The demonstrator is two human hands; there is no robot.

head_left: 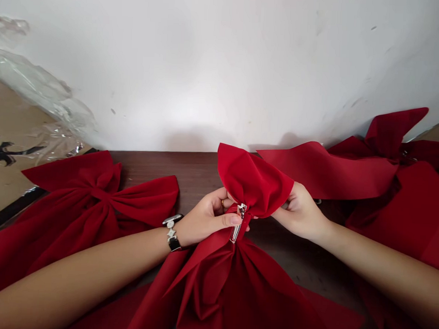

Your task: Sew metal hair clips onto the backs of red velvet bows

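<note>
Both hands hold a large red fabric bow (257, 180) at its gathered middle. On the bow's back lies a silver metal hair clip (239, 223), upright along the centre band. My left hand (212, 215) is closed on the bow, its thumb pressing beside the clip and its other fingers partly behind the fabric. At the upper loop's right edge, my right hand (301, 209) is closed too, with its fingertips hidden behind the cloth. The lower loop and tails of the bow spread down toward me.
Another red bow (100, 193) lies on the dark wooden table (150, 164) at the left. More red bows and fabric (394, 157) are heaped at the right. A white wall (224, 63) stands behind; a cardboard box (6, 121) with clear plastic is at far left.
</note>
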